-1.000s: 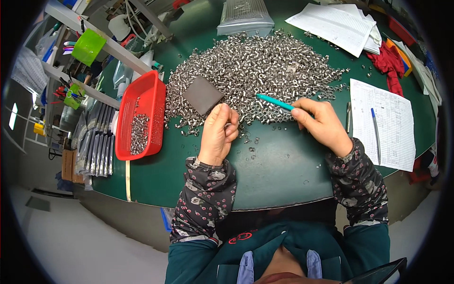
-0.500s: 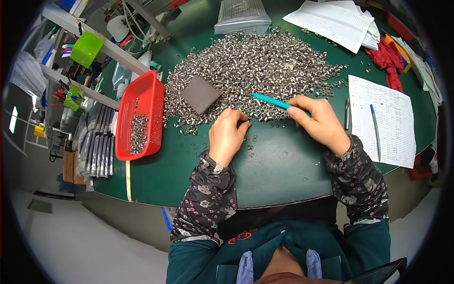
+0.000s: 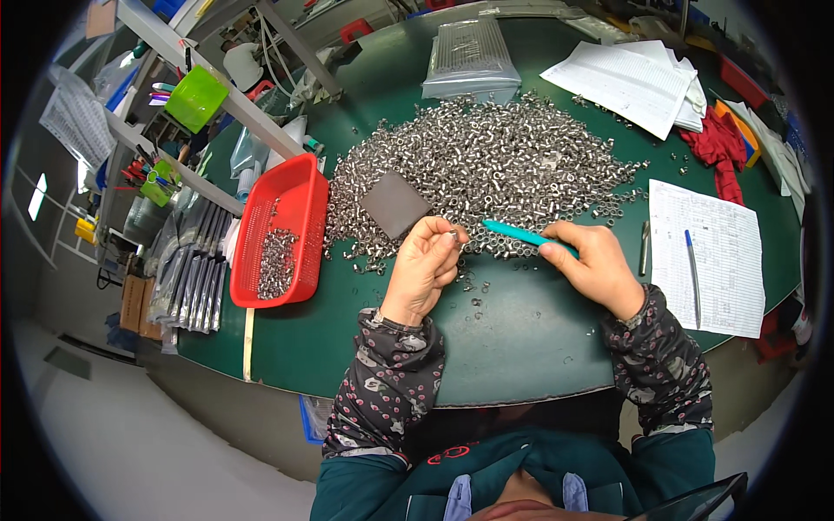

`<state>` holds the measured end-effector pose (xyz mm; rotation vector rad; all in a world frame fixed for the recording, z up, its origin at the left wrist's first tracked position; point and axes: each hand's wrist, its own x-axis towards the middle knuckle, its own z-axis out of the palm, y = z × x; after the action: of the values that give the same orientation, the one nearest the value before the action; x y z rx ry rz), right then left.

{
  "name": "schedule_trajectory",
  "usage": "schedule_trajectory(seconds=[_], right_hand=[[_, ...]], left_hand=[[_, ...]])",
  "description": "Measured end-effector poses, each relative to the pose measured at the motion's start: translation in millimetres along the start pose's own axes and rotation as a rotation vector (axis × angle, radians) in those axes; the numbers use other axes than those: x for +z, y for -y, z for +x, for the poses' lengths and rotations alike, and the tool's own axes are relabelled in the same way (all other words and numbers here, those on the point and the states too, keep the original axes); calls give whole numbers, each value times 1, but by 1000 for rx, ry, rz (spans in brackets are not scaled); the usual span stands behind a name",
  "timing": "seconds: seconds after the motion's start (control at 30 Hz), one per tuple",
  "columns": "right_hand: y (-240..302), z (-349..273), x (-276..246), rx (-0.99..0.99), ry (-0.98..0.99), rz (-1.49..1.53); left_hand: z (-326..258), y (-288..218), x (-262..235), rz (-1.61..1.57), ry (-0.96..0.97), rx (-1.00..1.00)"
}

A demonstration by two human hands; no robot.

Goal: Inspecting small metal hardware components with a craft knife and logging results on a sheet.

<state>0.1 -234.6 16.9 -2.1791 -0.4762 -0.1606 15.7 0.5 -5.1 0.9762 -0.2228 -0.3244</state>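
A small metal ring [image 3: 453,234] is pinched between the thumb and fingertips of my left hand [image 3: 420,273], raised at the near edge of a heap of shiny metal rings [image 3: 495,165]. My right hand [image 3: 599,271] is closed around a teal pen-shaped tool [image 3: 526,234]. The tool's tip points left toward the ring, with a gap between them. On the heap's left side, beyond my left hand, lies a dark grey square block [image 3: 395,205]. A few loose bits lie on the green table [image 3: 521,339] below my hands.
To the left stands a red perforated basket [image 3: 314,260] with metal rings inside. A ruled paper sheet [image 3: 730,260] with a blue pen [image 3: 692,278] lies right, beside a thin metal rod [image 3: 645,247]. Plastic bags [image 3: 473,61], more papers [image 3: 621,82] and red cloth [image 3: 721,152] lie farther back.
My left hand has turned and lifted from the heap's edge, bringing the pinched ring into sight. The right hand still grips the teal tool. The whole view has shifted slightly.
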Motion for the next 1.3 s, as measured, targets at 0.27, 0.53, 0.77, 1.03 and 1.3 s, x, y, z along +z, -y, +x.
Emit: schedule_trajectory(seconds=[0.27, 0.53, 0.77, 1.03, 1.3], right_hand=[[0, 1, 0, -45, 12, -57], [2, 0, -2, -60, 24, -57], [2, 0, 0, -114, 23, -93], [1, 0, -1, -111, 36, -105], [0, 0, -1, -100, 55, -123]], left_hand=[[2, 1, -2, 24, -72, 67], [3, 3, -3, -24, -83, 26], [2, 3, -4, -17, -103, 14], [2, 3, -5, -12, -113, 2], [2, 4, -3, -15, -119, 14]])
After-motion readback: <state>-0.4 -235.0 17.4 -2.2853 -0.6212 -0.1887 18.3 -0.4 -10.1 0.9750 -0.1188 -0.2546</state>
